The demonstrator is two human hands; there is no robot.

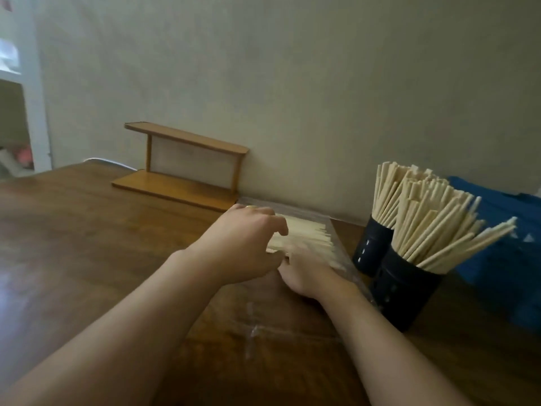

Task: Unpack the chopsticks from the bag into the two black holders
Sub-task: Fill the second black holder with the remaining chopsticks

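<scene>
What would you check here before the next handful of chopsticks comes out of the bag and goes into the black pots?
1. Chopsticks left in the clear bag: ok, a pale bundle of chopsticks lies inside.
2. Left hand steadies the bag: ok, it rests over the bundle.
3. Right hand has a hold on chopsticks: cannot tell, its fingers are hidden and blurred.
4. Room in the near holder: not ok, it looks packed, sticks fanning out.
5. Room in the far holder: cannot tell, though it looks full.
6. Both holders upright on the table: ok.
</scene>
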